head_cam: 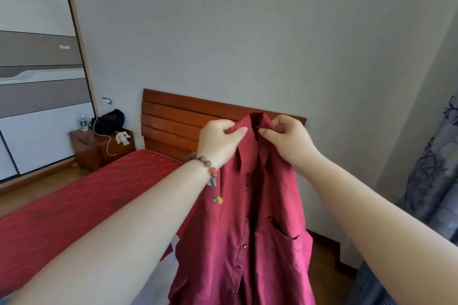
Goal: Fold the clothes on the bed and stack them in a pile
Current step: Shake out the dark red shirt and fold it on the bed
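Note:
A dark red button-up shirt (243, 230) hangs in the air in front of me, its buttoned front and a chest pocket facing me. My left hand (219, 142), with a beaded bracelet on its wrist, pinches the collar on the left side. My right hand (287, 140) pinches the collar on the right side. Both hands are held up in front of the headboard. Below and to the left lies the bed (74, 205) under a red cover. The shirt's lower hem runs out of the frame.
A wooden headboard (173, 126) stands against the grey wall. At the far left, a wooden nightstand (99, 148) carries a black bag, a water bottle and a small white toy. A wardrobe with sliding doors (37, 82) fills the left. A patterned curtain (433, 168) hangs at the right.

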Demonstrator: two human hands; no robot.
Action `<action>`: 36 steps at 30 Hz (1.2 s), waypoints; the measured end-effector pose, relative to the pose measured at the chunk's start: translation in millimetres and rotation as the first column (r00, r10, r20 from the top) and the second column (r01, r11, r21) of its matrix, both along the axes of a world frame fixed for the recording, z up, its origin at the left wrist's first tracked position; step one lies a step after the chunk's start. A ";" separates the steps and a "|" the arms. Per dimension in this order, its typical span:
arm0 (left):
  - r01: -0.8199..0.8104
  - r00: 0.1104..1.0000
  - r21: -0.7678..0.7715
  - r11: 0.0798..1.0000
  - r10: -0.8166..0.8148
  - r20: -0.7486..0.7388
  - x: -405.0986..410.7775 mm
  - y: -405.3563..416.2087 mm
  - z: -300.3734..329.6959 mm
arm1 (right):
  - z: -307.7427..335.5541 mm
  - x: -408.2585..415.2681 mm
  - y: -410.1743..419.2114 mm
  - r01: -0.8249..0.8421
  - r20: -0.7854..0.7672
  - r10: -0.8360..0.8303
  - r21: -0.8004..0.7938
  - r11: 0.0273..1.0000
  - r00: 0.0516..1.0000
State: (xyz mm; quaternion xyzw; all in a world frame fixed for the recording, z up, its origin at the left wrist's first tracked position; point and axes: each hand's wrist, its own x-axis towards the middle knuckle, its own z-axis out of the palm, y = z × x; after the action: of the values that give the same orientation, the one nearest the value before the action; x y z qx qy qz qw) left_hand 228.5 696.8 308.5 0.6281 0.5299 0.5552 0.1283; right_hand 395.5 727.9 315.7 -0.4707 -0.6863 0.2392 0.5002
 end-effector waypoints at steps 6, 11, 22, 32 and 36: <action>0.154 0.983 -0.036 0.987 -0.149 0.102 30.7 -0.3 1.7 | 6.4 -5.8 -17.4 -0.210 -0.293 0.139 -0.226 0.951 0.946; 0.310 0.950 -0.095 0.946 -0.312 0.001 25.5 0.5 -3.7 | 21.7 15.6 -19.5 -0.365 -0.325 0.265 -0.302 0.881 0.908; 0.354 0.934 -0.035 0.935 -0.355 -0.034 12.7 20.9 -3.8 | 50.0 31.1 8.3 -0.289 0.617 0.213 0.024 0.957 0.757; 0.015 0.934 0.292 0.956 0.091 -0.346 -12.5 13.4 -60.9 | 48.7 13.8 28.4 -0.112 0.480 0.042 0.117 0.987 0.876; -0.042 0.947 0.187 0.981 0.099 -0.306 6.3 8.2 -72.5 | 47.8 -1.7 29.0 -0.099 0.495 0.017 0.140 0.985 0.869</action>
State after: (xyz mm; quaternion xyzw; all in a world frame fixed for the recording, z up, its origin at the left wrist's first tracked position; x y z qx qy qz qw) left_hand 234.8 705.0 236.0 0.6977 0.5139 0.4979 -0.0343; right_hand 393.8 756.9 363.5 -0.4534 -0.8217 0.0704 0.3379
